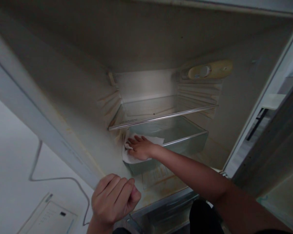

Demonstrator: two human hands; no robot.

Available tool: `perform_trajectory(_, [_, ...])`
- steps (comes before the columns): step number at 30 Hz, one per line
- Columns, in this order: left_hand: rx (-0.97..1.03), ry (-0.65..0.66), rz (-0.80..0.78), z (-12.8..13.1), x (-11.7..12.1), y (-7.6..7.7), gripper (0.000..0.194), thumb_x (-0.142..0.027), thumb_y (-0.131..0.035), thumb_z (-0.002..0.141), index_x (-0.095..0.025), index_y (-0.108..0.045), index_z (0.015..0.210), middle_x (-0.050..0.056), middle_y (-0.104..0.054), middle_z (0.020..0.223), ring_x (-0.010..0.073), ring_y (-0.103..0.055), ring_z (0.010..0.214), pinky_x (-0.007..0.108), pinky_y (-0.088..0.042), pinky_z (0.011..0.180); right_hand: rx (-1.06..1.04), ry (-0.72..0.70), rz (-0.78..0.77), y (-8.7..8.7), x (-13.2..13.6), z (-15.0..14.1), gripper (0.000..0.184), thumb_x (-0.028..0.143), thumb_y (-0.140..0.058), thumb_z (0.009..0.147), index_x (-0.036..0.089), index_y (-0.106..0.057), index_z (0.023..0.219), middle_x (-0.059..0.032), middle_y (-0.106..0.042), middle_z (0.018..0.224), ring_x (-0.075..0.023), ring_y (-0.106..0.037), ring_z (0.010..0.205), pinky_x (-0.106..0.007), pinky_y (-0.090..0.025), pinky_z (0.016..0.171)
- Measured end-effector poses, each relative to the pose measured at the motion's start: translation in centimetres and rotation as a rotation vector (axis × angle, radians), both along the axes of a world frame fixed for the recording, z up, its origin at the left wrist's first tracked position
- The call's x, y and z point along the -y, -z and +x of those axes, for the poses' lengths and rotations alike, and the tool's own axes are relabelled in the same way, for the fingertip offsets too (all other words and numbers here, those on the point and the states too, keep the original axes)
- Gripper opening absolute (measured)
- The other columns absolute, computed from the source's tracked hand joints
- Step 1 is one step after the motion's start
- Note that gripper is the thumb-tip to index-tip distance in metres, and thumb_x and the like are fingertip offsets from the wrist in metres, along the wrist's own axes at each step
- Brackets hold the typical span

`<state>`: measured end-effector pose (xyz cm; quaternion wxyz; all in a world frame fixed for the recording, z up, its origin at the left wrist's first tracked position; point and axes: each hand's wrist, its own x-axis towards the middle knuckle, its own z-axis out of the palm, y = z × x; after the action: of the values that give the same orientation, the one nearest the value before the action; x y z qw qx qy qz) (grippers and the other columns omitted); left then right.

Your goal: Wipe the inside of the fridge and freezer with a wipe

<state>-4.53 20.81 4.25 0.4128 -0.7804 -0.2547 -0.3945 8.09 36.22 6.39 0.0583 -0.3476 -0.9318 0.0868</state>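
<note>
Right hand [141, 148] flat, fingers spread on crumpled white cloth [129, 156], clear plastic drawer [185, 143], left hand [114, 198] fisted

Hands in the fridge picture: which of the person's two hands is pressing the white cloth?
The right hand, stretched into the fridge, lies flat on the white cloth beside the clear drawer. The left hand is curled at the fridge's front edge, holding nothing.

— What do you see from the head camera?

— I look into an open fridge [161, 48]. My right hand [140, 148] lies flat on a white cloth [130, 157], which is pressed on the left corner of the clear drawer [185, 139]. Above it is a glass shelf [158, 112].

— And the other hand?

— My left hand [113, 198] is loosely curled near the front edge and holds nothing. On the right inner wall I see a yellowish dial housing [210, 70].
</note>
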Motion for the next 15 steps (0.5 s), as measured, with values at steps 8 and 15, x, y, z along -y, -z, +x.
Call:
perform_trajectory(8, [0.009,-0.013,-0.015,0.3,0.3,-0.1,0.010,-0.005,-0.058,0.080,-0.013,-0.065,0.080,0.002,-0.061,0.060,0.0166,-0.054,0.060,0.037,-0.045,0.070,-0.026,0.139,0.014,-0.1,-3.1,-4.5,0.064,0.038,-0.029,0.103,0.008,-0.034,0.159,-0.0189,-0.022,0.166,-0.0351,-0.021,0.155,-0.059,-0.022,0.124])
perform_trajectory(15, [0.023,-0.013,-0.028,0.3,0.4,-0.2,0.010,-0.004,-0.058,0.078,-0.011,-0.066,0.079,0.003,-0.061,0.060,0.0162,-0.053,0.059,0.037,-0.045,0.069,-0.016,0.231,0.053,0.1,-6.5,-5.9,0.066,0.041,-0.027,0.102,0.008,-0.036,0.158,-0.0183,-0.022,0.167,-0.0375,-0.023,0.153,-0.061,-0.024,0.122])
